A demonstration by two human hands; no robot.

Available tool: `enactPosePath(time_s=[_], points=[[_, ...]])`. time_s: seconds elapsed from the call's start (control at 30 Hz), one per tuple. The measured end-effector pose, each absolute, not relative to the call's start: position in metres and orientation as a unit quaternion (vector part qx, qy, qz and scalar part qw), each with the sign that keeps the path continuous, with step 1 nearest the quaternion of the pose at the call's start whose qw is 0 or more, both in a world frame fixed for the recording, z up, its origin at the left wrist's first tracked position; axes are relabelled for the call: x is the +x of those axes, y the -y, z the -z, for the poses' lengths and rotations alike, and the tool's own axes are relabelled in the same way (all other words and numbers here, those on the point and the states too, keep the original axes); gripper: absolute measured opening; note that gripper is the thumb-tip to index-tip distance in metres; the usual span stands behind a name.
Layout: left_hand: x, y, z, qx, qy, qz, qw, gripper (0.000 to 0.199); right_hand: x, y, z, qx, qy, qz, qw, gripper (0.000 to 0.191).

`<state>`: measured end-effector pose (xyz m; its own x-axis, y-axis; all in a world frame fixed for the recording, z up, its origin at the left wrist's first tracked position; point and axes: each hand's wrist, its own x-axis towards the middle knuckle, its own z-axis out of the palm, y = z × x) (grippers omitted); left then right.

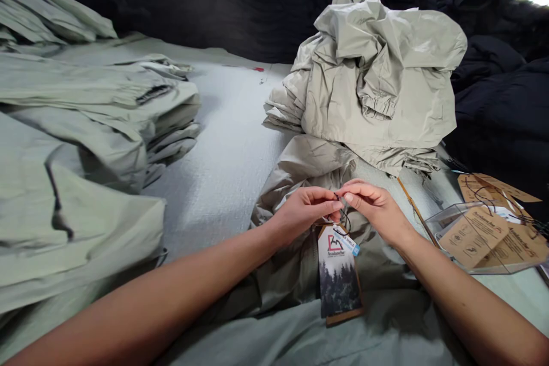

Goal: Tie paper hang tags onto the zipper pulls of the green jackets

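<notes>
Both my hands meet fingertip to fingertip over a grey-beige garment [295,274] spread in front of me. My left hand [309,209] pinches a thin dark tag string [348,222], and my right hand [371,203] pinches the same string from the other side. From the string hangs a printed hang tag [338,280] with a mountain logo, "Avalanche" lettering and a forest picture. Behind its top edge a small blue-and-white label [349,243] shows, and a brown card peeks out below. The exact ends of the string are hidden between my fingers.
Folded grey-beige garments [386,80] are piled ahead of me. More pale garments [86,126] lie stacked on the left. A clear tray [493,267] of brown tags [476,234] sits at right, beside a thin brown stick [414,209]. Dark clothing [506,103] is heaped beyond.
</notes>
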<state>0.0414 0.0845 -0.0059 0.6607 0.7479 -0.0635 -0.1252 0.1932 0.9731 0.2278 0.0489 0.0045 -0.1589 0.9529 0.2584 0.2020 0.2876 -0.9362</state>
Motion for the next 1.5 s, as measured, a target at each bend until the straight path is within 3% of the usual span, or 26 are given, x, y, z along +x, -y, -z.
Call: enactPosePath(time_s=[0.6,0.93,1.23,1.5], points=[[0.0419,-0.0836,0.0027,0.644,-0.284,-0.251,0.665,0.027,0.2225,-0.0468,-0.0044,-0.463,0.585,-0.495,0.446,0.019],[0.0423,-0.0823,0.0,0.619,-0.291,-0.24,0.689,0.023,0.2266,-0.0465,-0.0094,-0.459,0.598,-0.506,0.419,0.019],[0.0439,-0.0781,0.0008,0.524,-0.296,-0.308,0.736,0.026,0.22,-0.0455,-0.0056,-0.456,0.512,-0.535,0.494,0.016],[0.0385,-0.0832,-0.0007,0.523,-0.275,-0.281,0.756,0.025,0.2252,-0.0464,-0.0034,-0.41,0.526,-0.576,0.472,0.019]])
